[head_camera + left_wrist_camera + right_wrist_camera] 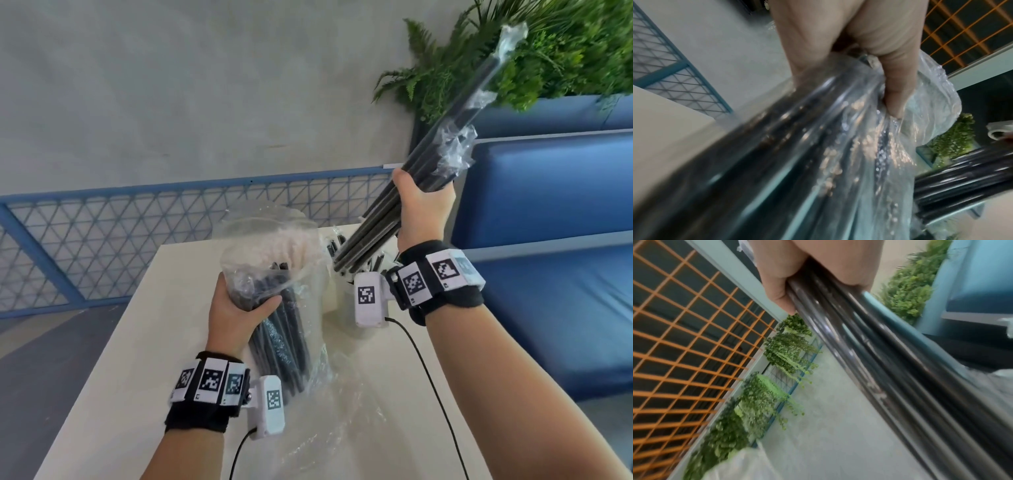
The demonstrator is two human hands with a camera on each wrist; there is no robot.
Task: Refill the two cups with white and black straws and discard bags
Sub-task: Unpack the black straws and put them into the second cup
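While the left hand clamps the crinkled clear bag round its remaining black straws above the counter, the right hand is wrapped round a loose bundle tilted over the cup near the far edge. The straws look light, stiff and slick, likely to slide; mid-length grips suit them. The film is soft.

A café seating corner, by the look of it. A blue padded bench flanks a pale desk. Fern planters and a blue mesh railing line the concrete wall.
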